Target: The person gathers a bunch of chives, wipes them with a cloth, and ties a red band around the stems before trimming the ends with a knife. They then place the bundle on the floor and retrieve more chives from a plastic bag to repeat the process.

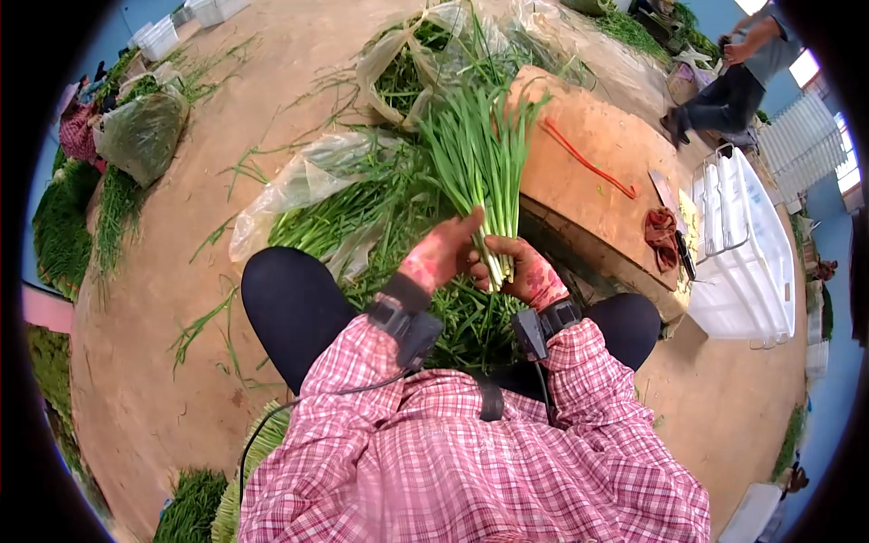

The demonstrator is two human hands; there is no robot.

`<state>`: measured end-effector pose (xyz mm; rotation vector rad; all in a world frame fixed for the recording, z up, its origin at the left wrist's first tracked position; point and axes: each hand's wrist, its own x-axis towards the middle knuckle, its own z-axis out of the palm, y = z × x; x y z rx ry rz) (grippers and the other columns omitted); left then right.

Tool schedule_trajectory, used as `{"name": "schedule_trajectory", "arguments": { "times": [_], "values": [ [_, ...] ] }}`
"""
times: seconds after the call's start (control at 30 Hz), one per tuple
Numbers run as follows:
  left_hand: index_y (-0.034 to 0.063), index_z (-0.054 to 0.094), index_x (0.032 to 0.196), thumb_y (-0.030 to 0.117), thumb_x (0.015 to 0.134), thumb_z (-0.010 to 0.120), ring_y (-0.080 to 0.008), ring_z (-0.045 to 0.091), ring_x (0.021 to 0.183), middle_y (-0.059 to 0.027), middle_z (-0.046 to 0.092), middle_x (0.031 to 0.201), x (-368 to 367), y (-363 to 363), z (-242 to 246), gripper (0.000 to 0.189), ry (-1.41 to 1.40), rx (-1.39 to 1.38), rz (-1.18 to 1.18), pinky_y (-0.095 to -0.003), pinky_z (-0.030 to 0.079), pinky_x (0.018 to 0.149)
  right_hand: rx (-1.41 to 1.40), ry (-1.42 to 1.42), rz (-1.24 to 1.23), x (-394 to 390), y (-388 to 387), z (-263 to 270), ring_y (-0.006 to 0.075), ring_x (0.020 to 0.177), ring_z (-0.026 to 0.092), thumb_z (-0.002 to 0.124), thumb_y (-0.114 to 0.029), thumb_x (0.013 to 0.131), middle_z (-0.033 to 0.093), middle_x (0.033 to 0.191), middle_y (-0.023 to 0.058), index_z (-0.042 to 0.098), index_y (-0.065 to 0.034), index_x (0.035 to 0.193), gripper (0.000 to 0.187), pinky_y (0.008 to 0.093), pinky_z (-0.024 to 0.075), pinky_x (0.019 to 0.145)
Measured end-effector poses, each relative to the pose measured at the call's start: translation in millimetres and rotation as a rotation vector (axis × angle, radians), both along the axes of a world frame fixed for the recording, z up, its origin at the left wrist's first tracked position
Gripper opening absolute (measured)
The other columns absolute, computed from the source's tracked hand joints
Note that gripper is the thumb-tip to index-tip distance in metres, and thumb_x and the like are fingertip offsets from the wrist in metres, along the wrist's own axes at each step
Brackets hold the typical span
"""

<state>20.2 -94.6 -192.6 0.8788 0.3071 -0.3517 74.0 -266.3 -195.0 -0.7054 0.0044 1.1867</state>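
Observation:
A bunch of long green leafy stalks, probably Chinese chives (478, 156), stands fanned out before me, its pale stem ends pointing towards my body. My left hand (441, 248) is closed around the lower stems from the left. My right hand (519, 268) grips them from the right near the cut ends, its thumb across the stems. Both hands wear floral fingerless coverings. Loose greens (339, 217) lie in an opened clear plastic bag just left of the bunch, and more greens (468, 326) lie between my knees.
At right, a wooden board (590, 156) bears a red strap (590, 159), a knife (665, 193), a dark red cloth (660, 237) and a black-handled tool (685, 254). Stacked white plastic crates (740, 271) stand beyond. Another plastic bag of greens (400, 81) is ahead. A person (733, 88) is upper right, another (78, 132) far left.

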Motion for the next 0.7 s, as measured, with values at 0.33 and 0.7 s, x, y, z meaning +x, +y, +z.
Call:
{"name": "schedule_trajectory", "arguments": {
  "times": [0.33, 0.7],
  "values": [
    [-0.0052, 0.064, 0.099, 0.027, 0.087, 0.056, -0.0281, 0.065, 0.063, -0.0118, 0.065, 0.071, 4.6, 10.8, -40.9, 0.035, -0.309, -0.665, -0.302, -0.0411, 0.057, 0.061, 0.115, 0.018, 0.052, -10.3, 1.5, 4.3, 0.0337, 0.087, 0.066, 0.049, -0.041, 0.096, 0.063, 0.109, 0.0237, 0.049, -0.0002, 0.127, 0.051, 0.0435, 0.0542, 0.074],
    [-0.0077, 0.046, 0.128, 0.014, 0.075, 0.056, -0.0390, 0.060, 0.106, -0.0212, 0.060, 0.118, 6.4, -0.3, -45.2, 0.058, -0.186, -0.861, -0.122, -0.0530, 0.044, 0.100, -0.908, -1.583, -0.358, -10.5, 20.9, 83.8, 0.0243, 0.079, 0.068, 0.073, -0.017, 0.080, 0.065, 0.084, 0.0089, 0.068, -0.0062, 0.097, 0.021, 0.0359, 0.0537, 0.064]
  ]
}}
